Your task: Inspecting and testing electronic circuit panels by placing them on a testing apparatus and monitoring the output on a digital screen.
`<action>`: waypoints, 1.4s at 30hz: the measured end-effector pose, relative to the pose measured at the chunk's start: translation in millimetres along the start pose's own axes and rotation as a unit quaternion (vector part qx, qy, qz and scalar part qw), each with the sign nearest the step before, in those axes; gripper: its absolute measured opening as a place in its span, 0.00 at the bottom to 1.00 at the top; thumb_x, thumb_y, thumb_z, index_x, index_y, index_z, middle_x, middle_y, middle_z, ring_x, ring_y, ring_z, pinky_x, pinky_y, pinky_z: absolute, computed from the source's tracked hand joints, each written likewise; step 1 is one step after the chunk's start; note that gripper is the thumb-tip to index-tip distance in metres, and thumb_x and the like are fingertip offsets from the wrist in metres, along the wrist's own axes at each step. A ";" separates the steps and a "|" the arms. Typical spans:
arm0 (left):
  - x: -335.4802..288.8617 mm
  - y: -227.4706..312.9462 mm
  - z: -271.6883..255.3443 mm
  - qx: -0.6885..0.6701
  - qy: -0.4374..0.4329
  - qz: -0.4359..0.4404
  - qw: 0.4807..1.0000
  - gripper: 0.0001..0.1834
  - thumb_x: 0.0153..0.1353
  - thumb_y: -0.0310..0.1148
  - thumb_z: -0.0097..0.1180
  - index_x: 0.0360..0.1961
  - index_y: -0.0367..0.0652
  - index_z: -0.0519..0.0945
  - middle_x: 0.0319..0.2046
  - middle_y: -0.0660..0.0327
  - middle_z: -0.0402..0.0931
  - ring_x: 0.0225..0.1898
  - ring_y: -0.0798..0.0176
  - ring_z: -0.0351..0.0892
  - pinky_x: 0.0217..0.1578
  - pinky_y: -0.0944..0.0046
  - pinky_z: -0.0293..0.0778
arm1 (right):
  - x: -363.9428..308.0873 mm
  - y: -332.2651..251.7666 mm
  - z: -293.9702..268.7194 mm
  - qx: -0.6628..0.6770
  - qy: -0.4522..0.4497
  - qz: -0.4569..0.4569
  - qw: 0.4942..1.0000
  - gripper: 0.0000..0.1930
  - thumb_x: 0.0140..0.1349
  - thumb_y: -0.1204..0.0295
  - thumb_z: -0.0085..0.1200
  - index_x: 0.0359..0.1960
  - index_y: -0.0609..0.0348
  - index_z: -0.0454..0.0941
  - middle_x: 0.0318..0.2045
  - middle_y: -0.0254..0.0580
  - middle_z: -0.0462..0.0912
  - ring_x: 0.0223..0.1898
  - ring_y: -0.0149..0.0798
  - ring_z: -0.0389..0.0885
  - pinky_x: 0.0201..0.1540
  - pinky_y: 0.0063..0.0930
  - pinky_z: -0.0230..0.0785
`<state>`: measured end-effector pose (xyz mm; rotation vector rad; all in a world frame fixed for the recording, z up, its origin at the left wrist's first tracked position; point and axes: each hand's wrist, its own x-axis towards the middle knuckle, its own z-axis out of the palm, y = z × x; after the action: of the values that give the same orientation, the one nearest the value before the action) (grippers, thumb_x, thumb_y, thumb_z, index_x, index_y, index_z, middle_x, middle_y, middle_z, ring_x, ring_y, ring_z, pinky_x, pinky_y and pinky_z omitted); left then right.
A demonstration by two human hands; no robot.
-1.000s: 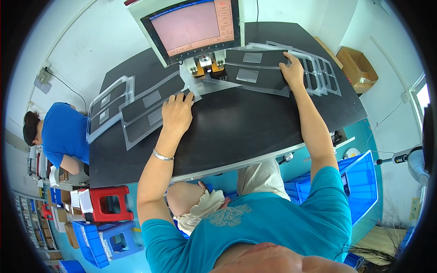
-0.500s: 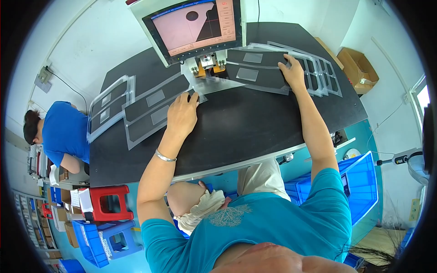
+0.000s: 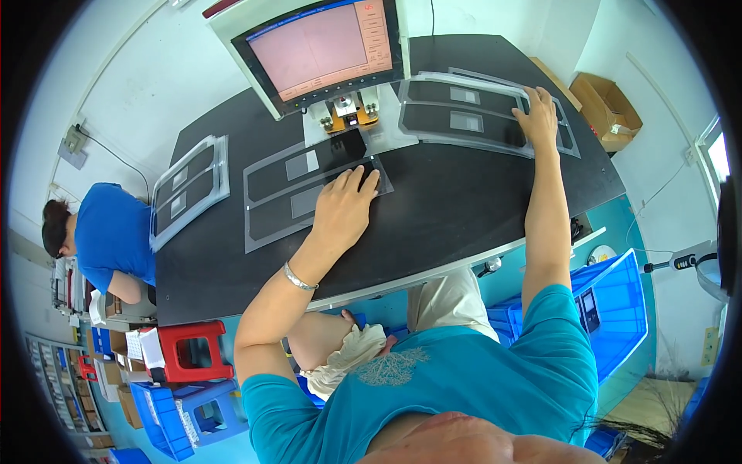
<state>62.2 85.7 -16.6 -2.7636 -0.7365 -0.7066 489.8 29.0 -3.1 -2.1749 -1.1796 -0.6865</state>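
My left hand point(image 3: 345, 205) lies on a thin clear plastic sheet point(image 3: 267, 223) with pale edges and lighter rectangular windows. Its fingers are spread flat near the sheet's right end, just in front of the machine's head point(image 3: 347, 108) and its orange parts. My right hand point(image 3: 539, 121) rests at the right side of a loose stack of similar sheets point(image 3: 440, 116). Its thumb and fingers are apart; the fingertips touch the upper sheet and grip nothing that I can see. Above the machine's head, a monitor point(image 3: 309, 54) shows a plain pinkish picture.
Another stack of sheets point(image 3: 185, 189) lies at the left end of the black table point(image 3: 448, 209). A person in blue point(image 3: 116, 232) bends beyond that end. Cardboard box point(image 3: 607, 116) at right; red stool point(image 3: 193, 352) and blue bins point(image 3: 618, 301) below.
My left hand has slid a sheet rightward to the machine. My right hand has moved right, and the right-hand sheets now lie closer together. The dark shape has gone from the monitor.
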 end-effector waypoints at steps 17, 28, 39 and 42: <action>3.9 1.2 -7.6 -0.050 0.003 0.008 0.999 0.24 0.62 0.34 0.59 0.60 0.43 0.75 0.56 0.51 0.76 0.60 0.49 0.73 0.57 0.53 0.73 | -16.0 -34.6 25.5 0.046 -0.222 -0.114 0.967 0.27 0.62 0.48 0.55 0.58 0.48 0.79 0.61 0.45 0.75 0.63 0.50 0.72 0.63 0.43 0.66; 4.3 -24.3 9.4 -0.028 -0.032 -0.002 0.999 0.19 0.65 0.32 0.55 0.58 0.48 0.78 0.57 0.58 0.76 0.58 0.54 0.75 0.54 0.55 0.76 | -17.1 -44.6 15.1 0.120 -0.206 -0.096 0.966 0.28 0.62 0.49 0.57 0.56 0.56 0.80 0.60 0.51 0.76 0.60 0.53 0.74 0.62 0.41 0.67; 11.9 -37.1 25.6 -0.007 -0.031 -0.025 0.999 0.23 0.65 0.27 0.53 0.62 0.45 0.74 0.61 0.52 0.72 0.62 0.50 0.71 0.61 0.51 0.69 | -19.6 -57.0 14.7 0.208 -0.178 -0.102 0.956 0.24 0.62 0.55 0.60 0.52 0.61 0.80 0.56 0.52 0.78 0.58 0.52 0.76 0.61 0.39 0.68; 10.0 -36.9 19.3 -0.049 -0.018 -0.032 0.998 0.26 0.63 0.24 0.53 0.63 0.45 0.72 0.62 0.52 0.71 0.63 0.49 0.70 0.62 0.51 0.68 | -18.8 -57.5 14.1 0.228 -0.173 -0.107 0.952 0.23 0.62 0.57 0.61 0.52 0.61 0.81 0.55 0.52 0.79 0.58 0.52 0.76 0.61 0.39 0.68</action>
<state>58.6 127.3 -26.0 -2.8596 -0.8233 -0.7259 433.6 53.9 -12.1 -1.8295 -1.5894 -0.0861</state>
